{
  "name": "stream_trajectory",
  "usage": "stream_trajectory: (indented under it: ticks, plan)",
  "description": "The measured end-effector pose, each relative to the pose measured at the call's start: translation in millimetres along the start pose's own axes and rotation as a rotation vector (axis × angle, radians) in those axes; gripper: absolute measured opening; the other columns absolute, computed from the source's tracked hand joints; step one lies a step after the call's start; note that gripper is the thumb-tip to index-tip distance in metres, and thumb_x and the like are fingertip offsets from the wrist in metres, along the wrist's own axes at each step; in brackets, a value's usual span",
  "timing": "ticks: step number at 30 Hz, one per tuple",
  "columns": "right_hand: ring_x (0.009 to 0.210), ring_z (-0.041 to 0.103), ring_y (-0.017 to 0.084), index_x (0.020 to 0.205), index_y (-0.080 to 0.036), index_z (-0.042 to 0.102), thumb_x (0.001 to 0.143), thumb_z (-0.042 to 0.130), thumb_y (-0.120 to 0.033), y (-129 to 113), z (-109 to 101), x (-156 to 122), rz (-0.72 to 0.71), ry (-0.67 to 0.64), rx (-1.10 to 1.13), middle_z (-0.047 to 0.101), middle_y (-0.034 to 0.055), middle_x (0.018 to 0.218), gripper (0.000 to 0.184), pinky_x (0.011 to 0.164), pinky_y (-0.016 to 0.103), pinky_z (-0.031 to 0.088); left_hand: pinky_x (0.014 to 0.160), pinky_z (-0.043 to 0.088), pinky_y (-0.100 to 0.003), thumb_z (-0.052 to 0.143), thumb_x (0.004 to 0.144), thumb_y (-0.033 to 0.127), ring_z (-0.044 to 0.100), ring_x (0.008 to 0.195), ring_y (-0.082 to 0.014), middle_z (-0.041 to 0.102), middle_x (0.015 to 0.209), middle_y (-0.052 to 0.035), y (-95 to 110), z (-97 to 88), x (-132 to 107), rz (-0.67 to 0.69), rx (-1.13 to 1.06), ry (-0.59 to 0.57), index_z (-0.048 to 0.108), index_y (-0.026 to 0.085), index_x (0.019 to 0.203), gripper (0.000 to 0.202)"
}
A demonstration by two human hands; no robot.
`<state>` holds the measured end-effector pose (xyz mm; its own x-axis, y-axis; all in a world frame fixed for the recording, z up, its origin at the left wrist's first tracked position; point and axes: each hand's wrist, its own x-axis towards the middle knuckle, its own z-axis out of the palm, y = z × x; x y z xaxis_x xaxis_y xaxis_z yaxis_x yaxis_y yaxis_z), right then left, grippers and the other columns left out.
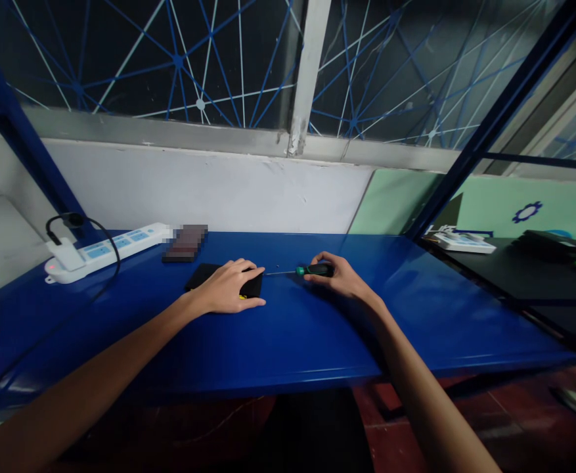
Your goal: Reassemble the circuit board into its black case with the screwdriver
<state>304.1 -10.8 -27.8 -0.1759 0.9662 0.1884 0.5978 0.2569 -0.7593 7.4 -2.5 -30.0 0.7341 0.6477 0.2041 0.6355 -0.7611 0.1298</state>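
My right hand (334,274) is closed around the green-and-black handle of a screwdriver (320,270). Its thin metal shaft points left, and the tip is by the right edge of a black flat rectangular object (254,286); whether they touch, I cannot tell. My left hand (228,286) rests over that object and grips it against the table, with the thumb along the near side and the fingers across the top. A bit of yellow shows beneath the palm. Much of the black object is hidden by the hand, so its kind is unclear.
The blue table (297,341) carries a white power strip (125,247) at the back left, with a plugged-in adapter and a black cable (78,309) trailing to the front. Beside it lies a blurred dark rectangular item (185,243). Blue frame posts (458,167) rise at both sides.
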Motion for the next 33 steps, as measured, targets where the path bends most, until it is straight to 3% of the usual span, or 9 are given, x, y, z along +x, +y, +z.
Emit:
stream_trajectory:
  ticks: [5, 14, 24, 30, 33]
  plan:
    - [0.056, 0.041, 0.012, 0.083, -0.019, 0.057, 0.070, 0.071, -0.048, -1, -1, -1, 0.005, 0.001, -0.020, 0.053, -0.0015, 0.062, 0.035, 0.051, 0.026, 0.031, 0.096, 0.039, -0.045, 0.044, 0.084, 0.068, 0.049, 0.115, -0.0311, 0.053, 0.129, -0.0156, 0, -0.3, -1, -0.003, 0.001, -0.004, 0.044, 0.015, 0.140, 0.077]
    - [0.060, 0.043, 0.014, 0.078, -0.017, 0.068, 0.077, 0.059, -0.059, -12, -4, -3, -0.016, 0.012, -0.130, 0.055, 0.0011, 0.065, 0.043, 0.055, 0.028, 0.032, 0.097, 0.038, -0.046, 0.044, 0.084, 0.069, 0.048, 0.118, -0.0319, 0.052, 0.131, -0.0157, 0, -1.1, 0, -0.006, -0.003, -0.014, 0.042, 0.015, 0.141, 0.078]
    - [0.060, 0.044, 0.013, 0.086, -0.019, 0.054, 0.067, 0.072, -0.044, 3, -1, 0, 0.001, -0.003, -0.010, 0.054, -0.0012, 0.066, 0.036, 0.054, 0.026, 0.034, 0.095, 0.039, -0.047, 0.044, 0.084, 0.069, 0.049, 0.116, -0.0322, 0.053, 0.130, -0.0153, -1, 0.3, 0, 0.004, -0.018, 0.002, 0.043, 0.016, 0.141, 0.077]
    - [0.057, 0.041, 0.012, 0.072, -0.017, 0.061, 0.073, 0.066, -0.055, -8, -4, -3, 0.029, -0.022, -0.094, 0.050, -0.0007, 0.060, 0.038, 0.052, 0.027, 0.030, 0.096, 0.039, -0.046, 0.044, 0.084, 0.069, 0.049, 0.116, -0.0320, 0.053, 0.130, -0.0159, 0, -1.0, 0, -0.003, -0.009, -0.008, 0.043, 0.015, 0.140, 0.078]
    - [0.059, 0.044, 0.013, 0.074, -0.016, 0.065, 0.075, 0.062, -0.058, -11, -4, -4, 0.024, -0.017, -0.113, 0.054, 0.0010, 0.062, 0.041, 0.054, 0.028, 0.032, 0.097, 0.038, -0.047, 0.044, 0.084, 0.068, 0.048, 0.117, -0.0324, 0.053, 0.131, -0.0159, 0, -1.0, 0, -0.006, -0.010, -0.004, 0.043, 0.016, 0.141, 0.077]
